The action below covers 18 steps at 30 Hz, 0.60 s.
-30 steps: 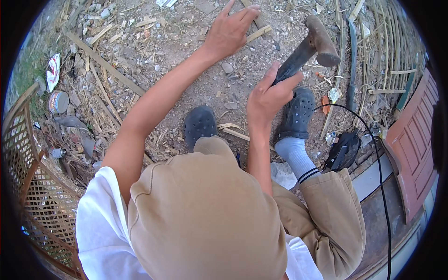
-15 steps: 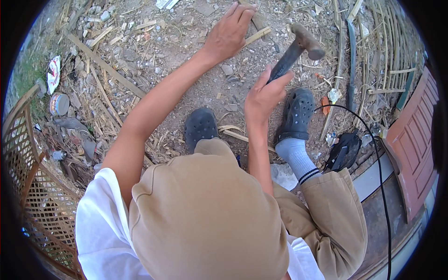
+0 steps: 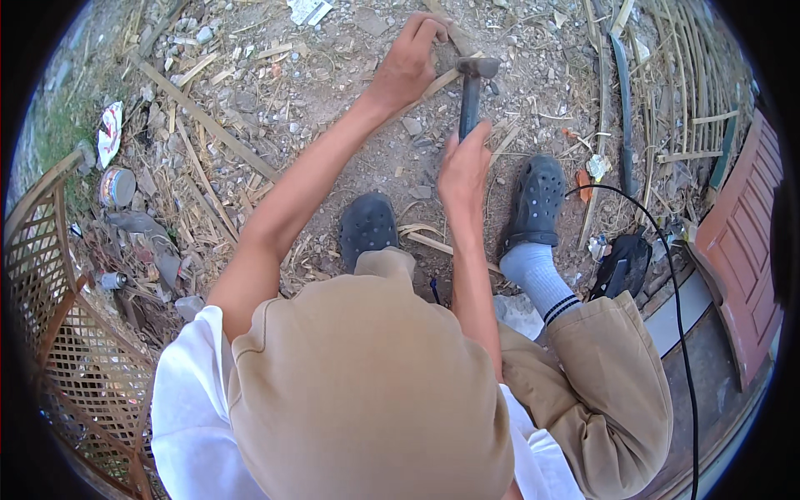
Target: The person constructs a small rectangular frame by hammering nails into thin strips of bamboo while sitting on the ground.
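Note:
My right hand (image 3: 465,162) is closed round the dark handle of a hammer (image 3: 470,100). The worn metal hammer head meets a wooden strip (image 3: 461,39) on the ground ahead of me. On the left of that strip, my left hand (image 3: 407,65) has its fingers bent and closed against its edge. Whether a small thing is pinched in these fingertips is hidden. A second, paler strip (image 3: 437,84) slants from below the hammer head towards my left wrist.
Wood scraps and stones litter the ground. At left stand a woven lattice (image 3: 92,367) and a tin (image 3: 117,187). To the right are a black cable (image 3: 679,308), a black bag (image 3: 623,265), a reddish panel (image 3: 742,242) and several long slats (image 3: 696,75). My clogs (image 3: 367,225) flank the work.
The hammer has swung from the upper right leftward and down onto the wooden strip, its handle now nearly straight ahead. My left hand stays by the strip, its fingers bent more.

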{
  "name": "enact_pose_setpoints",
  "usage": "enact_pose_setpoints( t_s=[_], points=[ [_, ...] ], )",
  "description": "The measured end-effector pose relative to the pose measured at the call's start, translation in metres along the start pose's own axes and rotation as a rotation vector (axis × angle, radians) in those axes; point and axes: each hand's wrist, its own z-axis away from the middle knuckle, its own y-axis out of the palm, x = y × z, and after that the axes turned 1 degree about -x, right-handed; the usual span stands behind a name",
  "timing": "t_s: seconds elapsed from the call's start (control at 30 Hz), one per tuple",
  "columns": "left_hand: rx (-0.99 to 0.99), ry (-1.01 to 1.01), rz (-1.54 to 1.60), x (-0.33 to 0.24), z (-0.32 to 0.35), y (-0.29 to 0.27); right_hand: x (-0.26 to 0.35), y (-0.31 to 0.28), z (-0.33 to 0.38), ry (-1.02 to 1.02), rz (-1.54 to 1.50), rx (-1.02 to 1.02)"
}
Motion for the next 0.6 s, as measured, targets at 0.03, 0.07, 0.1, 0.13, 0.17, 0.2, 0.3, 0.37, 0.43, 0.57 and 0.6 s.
enact_pose_setpoints(
  t_s=[0.03, 0.07, 0.1, 0.13, 0.17, 0.2, 0.3, 0.37, 0.43, 0.57, 0.6],
  points=[
    [-0.067, 0.031, 0.009, -0.003, -0.001, -0.004, -0.008, -0.005, -0.001, -0.024, 0.015, 0.032],
    [-0.079, 0.043, 0.013, -0.008, -0.003, -0.008, -0.004, -0.009, -0.003, -0.035, 0.019, 0.019],
    [-0.038, -0.071, -0.039, -0.019, 0.003, -0.019, 0.007, -0.014, 0.0, -0.037, -0.085, -0.02],
    [0.004, -0.185, -0.089, -0.03, 0.008, -0.025, 0.017, -0.022, 0.003, -0.039, -0.189, -0.059],
    [-0.014, -0.182, -0.105, -0.034, 0.012, -0.029, 0.032, -0.031, 0.003, -0.062, -0.195, -0.052],
    [0.01, -0.354, -0.07, -0.035, 0.019, -0.026, 0.047, -0.042, 0.0, -0.047, -0.221, -0.134],
    [0.15, -0.454, -0.155, -0.048, 0.016, -0.001, 0.066, -0.086, -0.021, -0.231, -0.252, -0.378],
    [0.264, -0.403, -0.291, -0.052, 0.013, 0.012, 0.088, -0.116, -0.035, -0.136, -0.484, -0.249],
    [0.415, -0.731, -0.077, -0.051, -0.01, 0.022, 0.11, -0.144, -0.048, -0.185, -0.642, -0.179],
    [0.453, -1.018, 1.036, -0.049, -0.041, 0.031, 0.141, -0.192, -0.078, -0.341, -0.885, -0.01],
    [0.429, -1.014, 1.027, -0.049, -0.046, 0.023, 0.15, -0.201, -0.092, -0.356, -0.891, 0.01]
  ],
)
